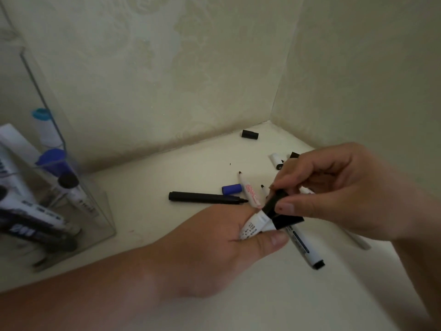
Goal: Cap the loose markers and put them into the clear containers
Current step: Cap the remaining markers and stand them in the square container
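My left hand grips a white marker by its barrel. My right hand pinches a black cap on the tip end of that marker. Loose on the surface lie a black uncapped marker, a white marker with red print, a blue cap, a black cap near the corner, and a capped white marker under my hands. Clear containers at the left hold several capped markers.
Pale walls meet in a corner behind the surface. Another short white marker piece lies behind my right hand. A long white marker pokes out beneath my right wrist.
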A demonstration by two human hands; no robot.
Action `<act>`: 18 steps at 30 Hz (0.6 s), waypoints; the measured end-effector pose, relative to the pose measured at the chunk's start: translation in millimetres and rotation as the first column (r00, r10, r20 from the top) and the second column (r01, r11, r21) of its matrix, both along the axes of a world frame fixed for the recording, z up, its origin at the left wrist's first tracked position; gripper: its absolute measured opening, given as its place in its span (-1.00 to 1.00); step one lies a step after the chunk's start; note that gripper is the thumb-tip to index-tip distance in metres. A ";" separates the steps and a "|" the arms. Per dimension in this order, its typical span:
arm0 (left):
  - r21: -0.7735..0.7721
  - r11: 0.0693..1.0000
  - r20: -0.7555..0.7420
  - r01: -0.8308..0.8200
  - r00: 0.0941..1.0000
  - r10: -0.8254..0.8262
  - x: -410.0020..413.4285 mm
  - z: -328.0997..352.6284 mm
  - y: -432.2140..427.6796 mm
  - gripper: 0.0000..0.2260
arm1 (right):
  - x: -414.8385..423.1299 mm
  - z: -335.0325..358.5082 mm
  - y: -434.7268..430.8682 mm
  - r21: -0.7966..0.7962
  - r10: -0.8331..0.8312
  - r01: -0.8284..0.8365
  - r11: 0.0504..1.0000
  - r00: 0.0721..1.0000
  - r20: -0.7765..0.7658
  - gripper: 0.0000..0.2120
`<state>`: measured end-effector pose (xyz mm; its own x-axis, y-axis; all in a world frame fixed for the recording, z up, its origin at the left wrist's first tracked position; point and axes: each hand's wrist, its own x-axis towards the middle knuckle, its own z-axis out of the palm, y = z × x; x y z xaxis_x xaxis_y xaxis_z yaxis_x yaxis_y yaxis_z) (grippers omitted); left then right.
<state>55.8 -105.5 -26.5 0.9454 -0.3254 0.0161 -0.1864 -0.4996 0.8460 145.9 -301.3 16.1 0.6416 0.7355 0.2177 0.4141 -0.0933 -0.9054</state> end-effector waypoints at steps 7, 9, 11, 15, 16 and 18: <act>-0.031 0.996 0.135 0.078 0.988 -0.073 -2.6 -3.6 6.0 -0.69 | 0.5 -0.9 -4.5 -0.006 0.064 -0.064 0.998 0.997 0.041 -0.81; -0.103 0.993 0.127 0.050 0.991 -0.037 -4.0 -5.8 6.8 -0.75 | 1.3 -3.3 -4.0 0.005 0.041 -0.042 0.999 0.996 0.078 -0.81; -0.150 0.988 0.150 0.034 0.989 -0.011 -5.0 -8.0 6.1 -0.80 | 2.6 -4.7 -4.6 -0.010 0.034 -0.033 0.999 0.993 0.110 -0.83; -0.159 0.987 0.205 -0.026 0.977 0.058 -5.3 -9.9 10.7 -0.77 | 5.9 -6.4 -9.1 -0.038 0.098 -0.095 0.995 0.989 0.109 -0.81; -0.163 0.986 0.215 -0.028 0.975 0.063 -4.9 -10.2 12.5 -0.78 | 7.2 -6.9 -10.0 -0.044 0.113 -0.109 0.993 0.988 0.104 -0.80; -0.169 0.985 0.220 -0.020 0.974 0.057 -3.4 -10.4 14.0 -0.81 | 9.7 -8.3 -11.3 -0.049 0.141 -0.136 0.989 0.985 0.102 -0.81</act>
<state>52.4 -91.5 -36.9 0.9235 -0.2640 0.2781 -0.3629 -0.3675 0.8563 155.6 -312.6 7.9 0.5082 0.8255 0.2455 0.5177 -0.0650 -0.8531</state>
